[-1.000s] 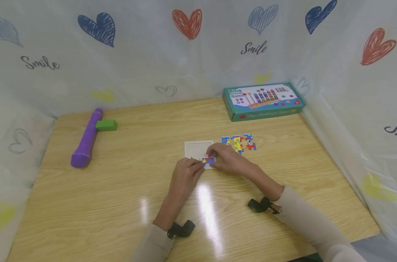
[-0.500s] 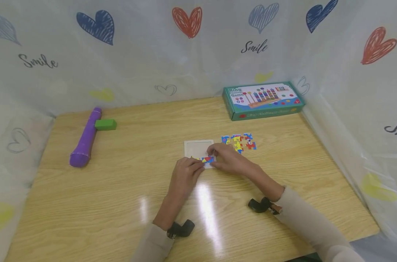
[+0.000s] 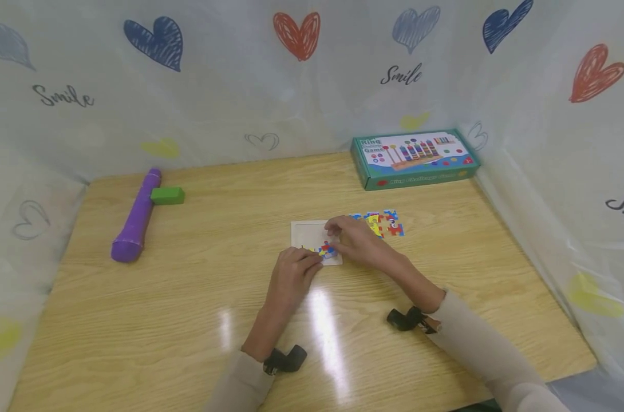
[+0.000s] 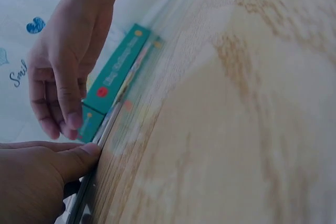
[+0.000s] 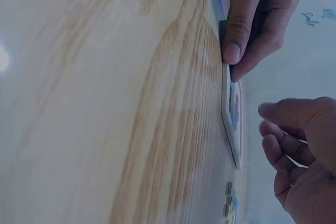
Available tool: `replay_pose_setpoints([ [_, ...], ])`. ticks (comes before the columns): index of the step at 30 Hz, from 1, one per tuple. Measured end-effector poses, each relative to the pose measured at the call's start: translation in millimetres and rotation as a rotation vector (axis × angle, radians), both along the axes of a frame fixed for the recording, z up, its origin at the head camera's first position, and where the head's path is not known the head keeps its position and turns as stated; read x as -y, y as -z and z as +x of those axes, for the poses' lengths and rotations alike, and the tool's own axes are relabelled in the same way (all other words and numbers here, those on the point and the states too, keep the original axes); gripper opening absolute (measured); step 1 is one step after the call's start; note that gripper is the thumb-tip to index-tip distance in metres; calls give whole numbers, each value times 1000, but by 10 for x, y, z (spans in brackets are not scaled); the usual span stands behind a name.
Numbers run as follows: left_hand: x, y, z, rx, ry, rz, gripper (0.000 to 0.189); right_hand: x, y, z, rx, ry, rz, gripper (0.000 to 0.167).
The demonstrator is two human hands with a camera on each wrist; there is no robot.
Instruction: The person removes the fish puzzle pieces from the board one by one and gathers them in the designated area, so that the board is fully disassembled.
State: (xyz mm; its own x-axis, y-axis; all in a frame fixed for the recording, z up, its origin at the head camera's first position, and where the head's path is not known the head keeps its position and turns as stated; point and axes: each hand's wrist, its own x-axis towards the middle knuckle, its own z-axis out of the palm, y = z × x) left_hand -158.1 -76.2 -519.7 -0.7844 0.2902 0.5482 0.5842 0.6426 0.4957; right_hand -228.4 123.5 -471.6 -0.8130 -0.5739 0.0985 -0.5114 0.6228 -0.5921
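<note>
A small pale puzzle tray (image 3: 293, 232) lies on the table, with colourful jigsaw pieces (image 3: 326, 249) along its near side. My left hand (image 3: 291, 274) holds the tray's near edge; in the right wrist view the thumb lies against the rim and the fingers bend over the top. Above the tray's right side hovers my right hand (image 3: 360, 243), fingers loosely curved and apart from the thumb. The right wrist view shows nothing in its grasp. Just beyond this hand lie more loose puzzle pieces (image 3: 393, 225), partly covered by it.
At the back right stands a green ring game box (image 3: 415, 159). A purple toy microphone (image 3: 137, 220) lies at the left, with a green block (image 3: 168, 196) beside it. A white curtain with hearts (image 3: 229, 74) encloses the wooden table (image 3: 188, 309).
My right hand has lifted slightly up and away from the tray's near right corner, uncovering it. The red-and-blue piece there now sits differently. My left hand has stayed in place.
</note>
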Motion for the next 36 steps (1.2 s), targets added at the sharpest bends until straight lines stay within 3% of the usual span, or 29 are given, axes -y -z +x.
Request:
replay_pose_setpoints([
  [7, 0, -43, 11, 13, -5, -14, 10, -92, -23, 13, -3, -76, 126, 36],
  [12, 6, -53, 14, 24, -16, -31, 10, -80, 0, 9, -22, -93, 160, 33],
  [20, 5, -13, 5, 20, -20, -29, 11, -53, 34, -20, -204, -152, 239, 26],
  [29, -10, -35, 22, 23, -15, -17, 12, -157, -12, -34, -304, -153, 165, 25],
  [36, -14, -23, 22, 7, -15, 0, 12, -277, -84, 7, -308, -158, 96, 24],
])
